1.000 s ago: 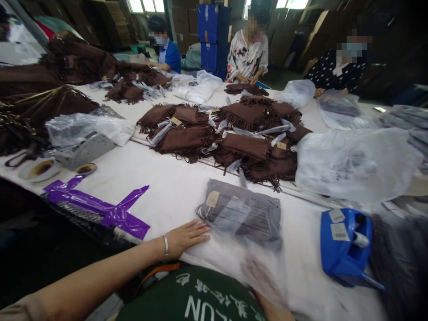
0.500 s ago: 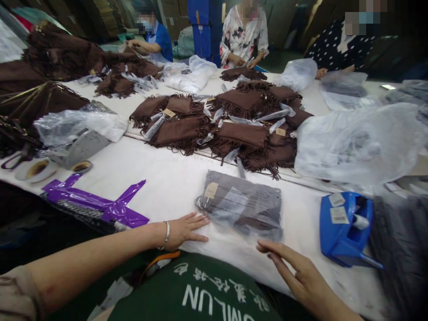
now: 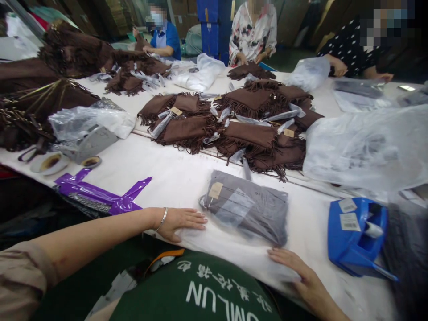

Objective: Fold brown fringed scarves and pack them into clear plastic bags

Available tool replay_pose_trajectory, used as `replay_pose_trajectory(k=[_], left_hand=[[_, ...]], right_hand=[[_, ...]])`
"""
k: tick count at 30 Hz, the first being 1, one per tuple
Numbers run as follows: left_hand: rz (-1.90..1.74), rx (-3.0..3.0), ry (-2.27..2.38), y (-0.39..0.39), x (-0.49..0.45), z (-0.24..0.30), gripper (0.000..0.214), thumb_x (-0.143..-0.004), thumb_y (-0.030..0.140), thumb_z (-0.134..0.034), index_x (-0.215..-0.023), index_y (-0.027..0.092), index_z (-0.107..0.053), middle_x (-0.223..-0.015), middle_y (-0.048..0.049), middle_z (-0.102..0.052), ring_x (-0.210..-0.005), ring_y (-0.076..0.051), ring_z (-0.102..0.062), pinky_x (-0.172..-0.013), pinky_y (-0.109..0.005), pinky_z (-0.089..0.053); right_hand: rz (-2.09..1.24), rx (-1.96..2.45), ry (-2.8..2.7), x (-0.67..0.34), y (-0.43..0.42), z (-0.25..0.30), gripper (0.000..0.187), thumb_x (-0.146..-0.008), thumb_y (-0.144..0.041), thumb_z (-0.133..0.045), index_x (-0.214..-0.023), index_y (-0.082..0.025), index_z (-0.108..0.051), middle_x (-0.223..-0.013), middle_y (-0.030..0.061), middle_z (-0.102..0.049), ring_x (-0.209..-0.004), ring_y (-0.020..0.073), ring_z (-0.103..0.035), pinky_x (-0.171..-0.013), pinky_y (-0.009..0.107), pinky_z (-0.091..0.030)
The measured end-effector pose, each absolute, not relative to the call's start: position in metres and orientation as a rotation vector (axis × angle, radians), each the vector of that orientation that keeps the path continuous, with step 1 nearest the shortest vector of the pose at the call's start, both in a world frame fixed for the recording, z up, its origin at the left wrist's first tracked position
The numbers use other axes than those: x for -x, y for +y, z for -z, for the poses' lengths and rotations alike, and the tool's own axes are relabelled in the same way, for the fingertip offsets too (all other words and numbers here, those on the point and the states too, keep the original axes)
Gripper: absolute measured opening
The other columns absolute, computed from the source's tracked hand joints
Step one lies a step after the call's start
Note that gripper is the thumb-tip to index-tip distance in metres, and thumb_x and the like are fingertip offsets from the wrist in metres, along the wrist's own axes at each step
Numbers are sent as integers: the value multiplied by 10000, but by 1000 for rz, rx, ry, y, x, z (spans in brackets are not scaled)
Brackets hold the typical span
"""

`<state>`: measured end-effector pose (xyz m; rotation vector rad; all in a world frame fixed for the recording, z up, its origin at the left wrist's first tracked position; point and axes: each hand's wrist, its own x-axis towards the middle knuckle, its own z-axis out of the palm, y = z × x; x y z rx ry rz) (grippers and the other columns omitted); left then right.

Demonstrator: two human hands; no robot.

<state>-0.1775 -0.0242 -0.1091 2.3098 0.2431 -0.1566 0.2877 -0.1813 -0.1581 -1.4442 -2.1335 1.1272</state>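
In front of me lies a clear plastic bag (image 3: 257,214) with a folded dark fringed-style bag or cloth inside, its brown tag (image 3: 216,190) and a pale label (image 3: 237,204) showing through. My left hand (image 3: 182,220) rests flat on the white table just left of it, fingers stretched out, a silver bangle on the wrist. By the lower right edge of the packet is my right hand (image 3: 294,267), fingers extended low over the table and the loose plastic there. I see nothing gripped in either hand.
A blue tape dispenser (image 3: 347,249) stands at the right. Purple tape strips (image 3: 123,203) hang at the left table edge, near tape rolls (image 3: 50,163). Brown fringed bags (image 3: 249,133) are heaped across the middle, beside a large plastic bag (image 3: 364,147). Several people work opposite.
My right hand has lowered towards the table, its fingers flatter. My left hand's fingers have drawn closer together, staying flat. The whole view has shifted slightly, moving things to the right.
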Motion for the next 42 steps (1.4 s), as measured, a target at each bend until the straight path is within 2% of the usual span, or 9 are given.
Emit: replay_pose_trajectory(k=[5, 8, 10, 16, 21, 24, 28, 36, 42], left_hand=[[-72, -2276, 346, -31, 173, 121, 655, -809, 364, -584, -1407, 217, -362, -1417, -89, -413, -1318, -252, -372, -1131, -412, -261], [-413, -2233, 634, -43, 165, 138, 353, -910, 309, -425, -1216, 199, -563, -1207, -89, -605, -1147, -203, -541, -995, -336, -413], [-591, -2155, 1009, -52, 155, 150, 351, -950, 330, -323, -1044, 169, -621, -1029, -89, -664, -966, -182, -613, -858, -301, -471], [-453, -2025, 1910, -64, 135, 170, 426, -969, 426, -260, -775, 169, -538, -592, -25, -551, -546, -147, -530, -542, -247, -358], [-254, -2107, 2068, -45, 154, 152, 338, -943, 409, -394, -788, 177, -586, -604, -29, -571, -554, -173, -536, -530, -267, -341], [-606, -2346, 1905, -34, 148, 119, 233, -929, 343, -454, -925, 162, -601, -778, -59, -623, -785, -194, -578, -737, -323, -448], [-807, -2567, 1350, -29, 96, 97, 248, -874, 326, -568, -1076, 182, -575, -1071, -74, -603, -1178, -229, -441, -1019, -401, -364], [-718, -2435, 1122, -27, 46, 137, 172, -844, 320, -614, -798, 170, -544, -1035, -52, -571, -1049, -205, -485, -957, -407, -354], [-783, -2495, 1038, -16, 52, 143, 178, -850, 341, -593, -795, 175, -559, -1037, -63, -572, -1032, -218, -502, -943, -419, -344]], right_hand=[[-1106, 1725, -1585, -283, -190, 179, 389, -888, -440, -449, -1184, -239, -603, -1245, 36, -585, -1197, 223, -507, -1072, 421, -378], [-792, 1863, -1441, -271, -194, 189, 437, -850, -514, -481, -1082, -187, -654, -1133, 68, -647, -1091, 238, -581, -1002, 381, -451], [-572, 1976, -1406, -259, -191, 190, 501, -851, -574, -426, -1030, -171, -665, -1053, 84, -674, -1013, 250, -614, -920, 365, -487], [-549, 2328, -1463, -224, -161, 162, 528, -899, -606, -225, -1006, -239, -588, -851, 40, -669, -765, 239, -617, -640, 317, -403], [-591, 2494, -1577, -221, -148, 151, 447, -911, -583, -226, -974, -261, -530, -757, 43, -630, -678, 239, -564, -564, 303, -296], [-587, 2500, -1606, -224, -148, 152, 427, -915, -570, -228, -934, -253, -513, -758, 55, -625, -674, 235, -550, -556, 299, -266], [-603, 2462, -1573, -223, -146, 152, 419, -909, -574, -251, -863, -248, -510, -735, 52, -610, -676, 230, -538, -566, 301, -257], [-771, 2109, -979, -252, -158, 139, 385, -793, -586, -531, -789, -205, -585, -615, -4, -565, -565, 163, -530, -566, 268, -386], [-87, 2042, -506, -335, -185, 109, 513, -864, -568, -404, -1172, -169, -502, -927, 48, -578, -738, 135, -553, -682, 263, -466]])
